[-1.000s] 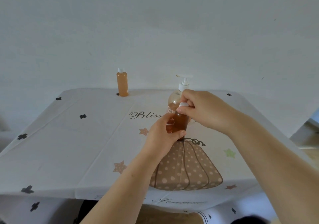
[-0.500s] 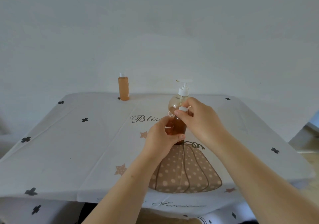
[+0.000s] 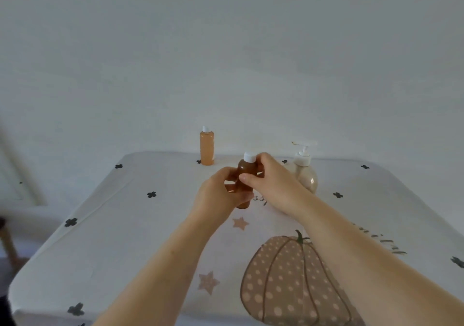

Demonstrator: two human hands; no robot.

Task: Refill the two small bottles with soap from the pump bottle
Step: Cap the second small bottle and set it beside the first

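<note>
My left hand (image 3: 221,190) wraps the dark bottle (image 3: 247,175), held upright at mid-scene. My right hand (image 3: 271,182) curls round its shoulder, fingers at the white cap (image 3: 249,156). I judge bottle 2's capping nearly done; next it needs setting beside the other small bottle (image 3: 207,147) at the far edge. 0.5 s ago it fronted the pump bottle (image 3: 305,175); now it's left of it.

Two small bottles are showing: the far small bottle (image 3: 207,147) is standing at the far edge, and two hands, the left hand (image 3: 221,195) and the right hand (image 3: 271,182), are gripping the held small bottle (image 3: 244,168). One pump bottle (image 3: 305,172) is standing at the right. One pumpkin print (image 3: 288,283) and two stars, the far star (image 3: 240,223) and the near star (image 3: 208,281), are decorating the one tablecloth (image 3: 125,237).
</note>
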